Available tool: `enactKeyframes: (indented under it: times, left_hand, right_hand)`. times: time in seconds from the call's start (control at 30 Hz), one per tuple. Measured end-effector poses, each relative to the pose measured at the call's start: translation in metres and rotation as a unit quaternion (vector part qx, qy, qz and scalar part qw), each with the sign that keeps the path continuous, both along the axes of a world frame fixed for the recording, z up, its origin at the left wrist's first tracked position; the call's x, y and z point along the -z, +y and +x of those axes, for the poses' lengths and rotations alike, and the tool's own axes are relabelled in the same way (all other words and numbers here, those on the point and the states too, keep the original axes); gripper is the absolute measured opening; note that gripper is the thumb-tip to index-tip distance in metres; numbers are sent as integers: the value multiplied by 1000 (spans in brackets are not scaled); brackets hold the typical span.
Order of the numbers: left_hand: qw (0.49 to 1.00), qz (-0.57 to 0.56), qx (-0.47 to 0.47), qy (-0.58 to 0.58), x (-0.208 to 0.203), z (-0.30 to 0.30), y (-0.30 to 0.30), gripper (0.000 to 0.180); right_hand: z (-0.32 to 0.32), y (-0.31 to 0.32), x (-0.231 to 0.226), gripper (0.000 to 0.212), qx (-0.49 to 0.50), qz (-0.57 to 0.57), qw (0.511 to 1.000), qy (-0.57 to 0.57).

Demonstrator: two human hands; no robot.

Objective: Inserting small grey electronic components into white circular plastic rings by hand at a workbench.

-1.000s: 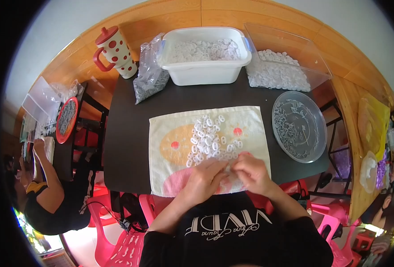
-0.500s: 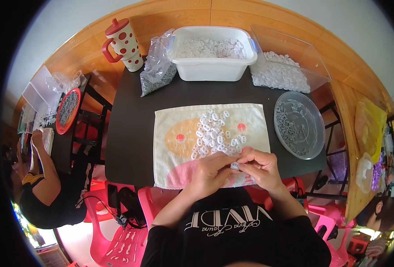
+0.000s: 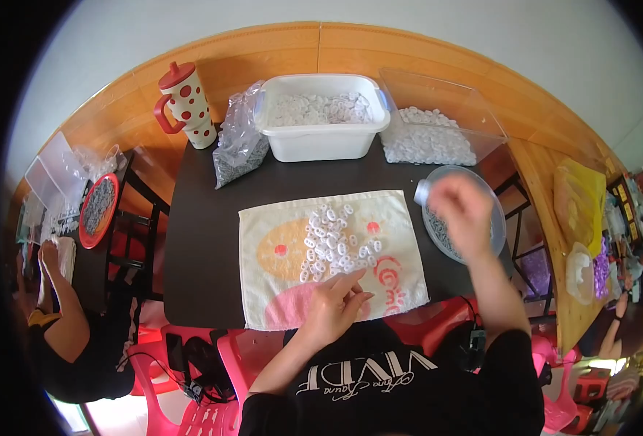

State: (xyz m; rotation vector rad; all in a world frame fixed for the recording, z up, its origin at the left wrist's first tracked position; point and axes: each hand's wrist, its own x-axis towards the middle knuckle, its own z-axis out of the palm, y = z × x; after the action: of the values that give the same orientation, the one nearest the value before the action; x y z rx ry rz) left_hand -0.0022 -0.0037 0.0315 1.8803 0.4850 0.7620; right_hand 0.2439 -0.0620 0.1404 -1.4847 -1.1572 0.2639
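My right hand [image 3: 463, 211] is up by the right edge of the worktop [image 3: 205, 247], over the round clear tub [image 3: 498, 231], its fingers closed on a small white piece [image 3: 422, 192]; both are blurred, so I can't make out the piece's shape. It shows just at the tub's left rim. Grey bits [image 3: 438, 232] lie in the tub. My left hand [image 3: 332, 305] is loosely open, fingers half curled, above the near edge of the towel [image 3: 252, 221]. The heap of white oval pieces [image 3: 329, 243] lies mid-towel, just beyond those fingers. Along the worktop's far edge stand a spotted tumbler [image 3: 194, 109] at the left corner, a bag of grey bits [image 3: 240, 156] and a white bin [image 3: 325, 145].
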Motion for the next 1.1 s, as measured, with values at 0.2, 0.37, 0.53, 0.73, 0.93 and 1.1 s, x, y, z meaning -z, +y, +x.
enactKeyframes:
  times: [0.2, 0.37, 0.53, 0.73, 0.93, 1.1]
  left_hand:
    - [995, 103, 10, -2, 0, 1, -1, 31]
    - [994, 110, 9, 3, -1, 0, 0, 25]
    - [989, 149, 26, 1, 0, 0, 3, 21]
    - [989, 144, 23, 3, 1, 3, 1, 20]
    - [990, 142, 25, 1, 1, 2, 0, 20]
    - [989, 145, 22, 4, 2, 2, 0, 20]
  right_hand:
    - [89, 54, -27, 7, 121, 84, 986, -79]
    - [40, 32, 13, 5, -84, -85, 987, -112]
    - [8, 15, 45, 18, -179, -180, 917, -307]
    - [-15, 13, 72, 23, -177, -180, 905, -342]
    - [-21, 7, 79, 23, -168, -144, 907, -358]
    - [-24, -7, 86, 21, -157, -135, 951, -229]
